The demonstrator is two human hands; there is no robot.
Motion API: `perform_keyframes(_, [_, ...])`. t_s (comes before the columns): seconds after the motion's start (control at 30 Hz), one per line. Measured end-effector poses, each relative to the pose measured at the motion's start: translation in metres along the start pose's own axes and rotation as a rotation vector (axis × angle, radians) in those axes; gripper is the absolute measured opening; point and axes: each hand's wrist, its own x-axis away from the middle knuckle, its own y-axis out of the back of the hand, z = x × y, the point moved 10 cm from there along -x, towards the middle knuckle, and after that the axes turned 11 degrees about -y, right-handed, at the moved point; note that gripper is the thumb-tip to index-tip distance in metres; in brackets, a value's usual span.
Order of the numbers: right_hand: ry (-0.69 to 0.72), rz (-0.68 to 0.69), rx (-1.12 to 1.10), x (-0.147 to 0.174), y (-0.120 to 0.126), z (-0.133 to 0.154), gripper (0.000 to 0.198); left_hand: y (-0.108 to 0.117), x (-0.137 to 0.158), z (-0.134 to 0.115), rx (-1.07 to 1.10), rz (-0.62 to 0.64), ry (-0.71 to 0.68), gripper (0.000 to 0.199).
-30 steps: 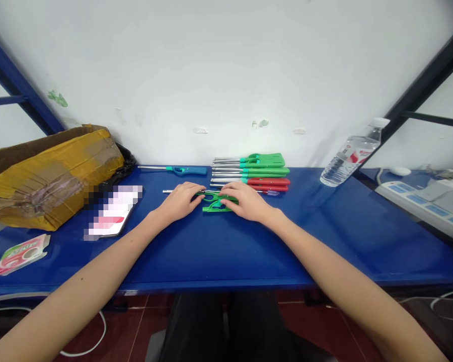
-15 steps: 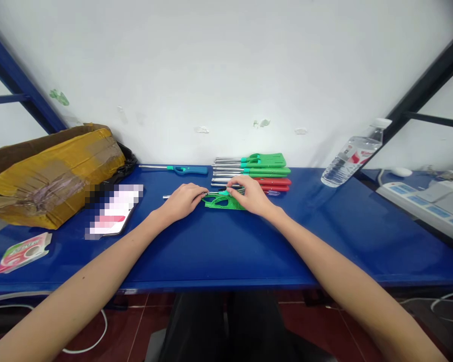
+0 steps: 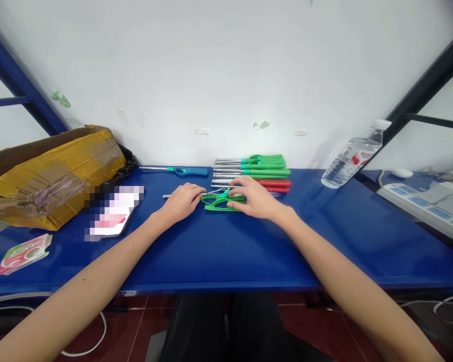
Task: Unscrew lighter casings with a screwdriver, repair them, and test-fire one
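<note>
A green long-necked lighter point(image 3: 219, 206) lies on the blue table in front of me. Its handle casing looks opened up, with a thin wire-like line and a teal collar showing at the top. My left hand point(image 3: 181, 202) is closed around the lighter's metal tube, whose tip pokes out on the left. Over the handle end hovers my right hand point(image 3: 255, 197), thumb and fingers apart. The thumb lies across the green casing; whether it presses on it I cannot tell. Behind are stacked green lighters point(image 3: 268, 162) and red lighters point(image 3: 275, 184), partly hidden by the right hand.
A blue lighter point(image 3: 192, 171) lies near the wall. On the left are a taped cardboard box point(image 3: 56, 181), a phone point(image 3: 115, 213) and a torn packaging piece point(image 3: 24, 254). A water bottle point(image 3: 351, 158) and a power strip point(image 3: 430, 206) are on the right.
My right thumb and fingers have spread, letting go of the teal collar area. The thumb has come down over the green casing. My left hand has barely moved.
</note>
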Motion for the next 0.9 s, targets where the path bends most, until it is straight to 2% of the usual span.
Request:
perform_keyframes(0.07, [0.034,0.071,0.051,0.004,-0.008,0.004,0.030,0.001,0.000,0.000,0.001,0.000,0.012,0.036])
perform_keyframes(0.17, [0.028,0.106,0.096,0.005,-0.016,0.004,0.029,0.001,-0.001,-0.003,0.013,0.004,0.004,0.038])
perform_keyframes(0.33, [-0.011,0.151,0.032,0.005,-0.021,0.001,0.028,-0.003,-0.001,-0.007,0.035,0.022,-0.029,0.039])
perform_keyframes(0.57, [-0.052,0.185,0.066,0.007,-0.020,-0.002,0.031,-0.003,-0.001,-0.005,0.063,0.025,-0.031,0.037])
perform_keyframes(0.67, [-0.044,0.206,0.009,0.006,-0.011,-0.002,0.029,-0.002,-0.001,-0.005,0.075,0.047,-0.032,0.035])
perform_keyframes(0.77, [-0.110,0.130,-0.144,0.001,0.009,-0.012,0.029,-0.001,-0.001,-0.008,0.094,0.069,-0.053,0.034])
perform_keyframes(0.9, [-0.276,-0.028,-0.258,-0.003,0.024,-0.039,0.035,0.001,-0.001,-0.015,0.123,0.080,-0.099,0.031])
